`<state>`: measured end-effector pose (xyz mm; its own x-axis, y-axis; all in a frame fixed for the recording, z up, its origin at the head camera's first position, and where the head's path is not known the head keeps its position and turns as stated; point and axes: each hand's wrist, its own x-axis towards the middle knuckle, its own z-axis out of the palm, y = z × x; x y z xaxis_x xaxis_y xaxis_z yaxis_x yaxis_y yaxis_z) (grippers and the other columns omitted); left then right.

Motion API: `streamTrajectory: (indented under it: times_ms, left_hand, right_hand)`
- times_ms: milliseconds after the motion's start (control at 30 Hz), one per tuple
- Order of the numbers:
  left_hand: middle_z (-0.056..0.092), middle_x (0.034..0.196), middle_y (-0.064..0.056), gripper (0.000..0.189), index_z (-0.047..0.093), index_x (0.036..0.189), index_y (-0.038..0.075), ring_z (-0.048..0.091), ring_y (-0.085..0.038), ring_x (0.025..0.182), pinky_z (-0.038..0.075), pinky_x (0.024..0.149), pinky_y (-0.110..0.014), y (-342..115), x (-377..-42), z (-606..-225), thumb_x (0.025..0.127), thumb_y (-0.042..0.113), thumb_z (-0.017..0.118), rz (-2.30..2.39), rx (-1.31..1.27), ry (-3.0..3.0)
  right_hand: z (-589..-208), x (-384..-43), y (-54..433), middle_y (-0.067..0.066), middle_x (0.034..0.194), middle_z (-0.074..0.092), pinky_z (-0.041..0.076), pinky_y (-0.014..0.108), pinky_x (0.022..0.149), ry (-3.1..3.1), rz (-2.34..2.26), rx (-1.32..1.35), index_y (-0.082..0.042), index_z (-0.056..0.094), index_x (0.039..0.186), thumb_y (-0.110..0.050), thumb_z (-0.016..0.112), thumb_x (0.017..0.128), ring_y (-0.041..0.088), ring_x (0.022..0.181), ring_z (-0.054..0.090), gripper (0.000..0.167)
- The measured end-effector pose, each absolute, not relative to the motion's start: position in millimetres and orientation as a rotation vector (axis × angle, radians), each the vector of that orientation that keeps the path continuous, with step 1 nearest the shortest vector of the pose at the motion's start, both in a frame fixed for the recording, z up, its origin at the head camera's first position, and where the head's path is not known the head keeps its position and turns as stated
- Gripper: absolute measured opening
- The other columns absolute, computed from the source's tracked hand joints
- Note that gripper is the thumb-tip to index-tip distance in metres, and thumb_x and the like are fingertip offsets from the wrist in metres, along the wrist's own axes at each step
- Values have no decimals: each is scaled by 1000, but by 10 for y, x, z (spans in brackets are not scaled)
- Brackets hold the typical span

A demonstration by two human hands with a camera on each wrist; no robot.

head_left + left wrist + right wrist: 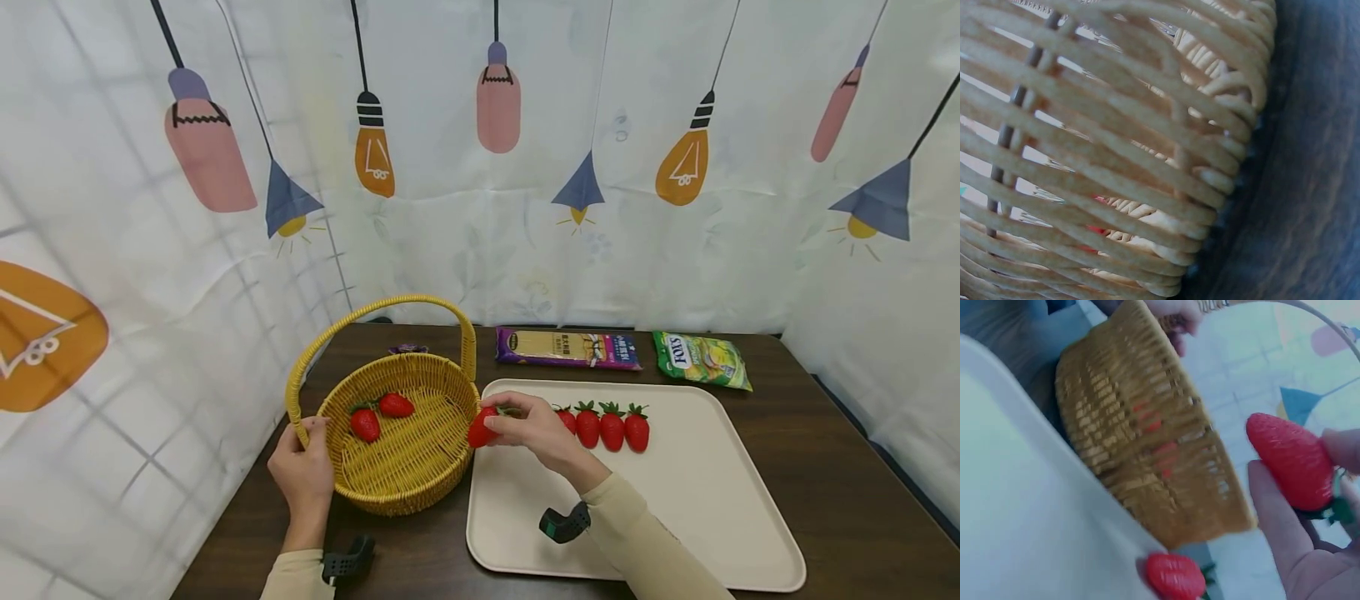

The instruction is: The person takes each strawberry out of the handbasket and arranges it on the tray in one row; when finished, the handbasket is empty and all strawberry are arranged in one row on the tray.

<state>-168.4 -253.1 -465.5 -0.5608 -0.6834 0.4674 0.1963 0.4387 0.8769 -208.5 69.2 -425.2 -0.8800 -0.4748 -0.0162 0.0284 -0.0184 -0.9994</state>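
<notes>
My left hand (306,471) grips the foot of the handle of a yellow woven basket (401,496) at its left rim. Two strawberries (365,425) lie inside the basket toward the left. My right hand (546,427) pinches another strawberry (1291,459) between thumb and fingers, just beside the basket's right rim and above the tray's left edge. Right of that hand, several strawberries stand in a row on the cream tray (675,517), leaves toward the back. The left wrist view is filled by the basket's weave (1104,131), red showing through its gaps.
Behind the tray lie a long purple packet (567,348) and a green candy bag (701,360). A small purple wrapper (408,348) sits behind the basket. Dark wooden table (847,483) surrounds the tray; a printed curtain (450,233) hangs behind.
</notes>
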Motion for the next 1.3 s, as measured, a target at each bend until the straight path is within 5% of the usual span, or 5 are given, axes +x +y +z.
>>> streamTrajectory:
  times_ms: [300,600,800,1300]
  left_hand:
    - [56,63,5,19,70,81,2,32,-9,45,28,47,-23,-2540,-1689,-4672,95,13,63,-1258,411,-1801]
    - [60,68,10,20,71,83,0,35,-9,47,29,49,-22,-2531,-1691,-4657,95,14,63,-1268,415,-1799]
    - [61,68,-7,19,73,84,2,33,-9,45,29,47,-23,-2523,-1698,-4657,95,13,62,-1270,406,-1802]
    - [60,74,23,24,73,85,2,37,-8,49,31,50,-21,-2534,-1691,-4661,97,17,59,-1254,402,-1794]
  right_hand:
    - [-4303,-2076,1039,12,109,64,55,43,79,2089,-1918,-373,-2,61,125,-18,71,90,27,87,67,40]
    - [-4271,-2141,1399,12,121,58,53,25,75,2201,-1906,-339,-4,58,130,-17,66,93,23,98,64,41]
    - [-4205,-2222,1654,15,124,55,52,39,89,2278,-1939,-267,-9,56,133,-19,64,95,25,103,61,40]
    - [-4137,-2322,2435,23,122,57,53,32,84,2484,-1825,-222,-4,49,139,-25,63,97,15,95,64,50]
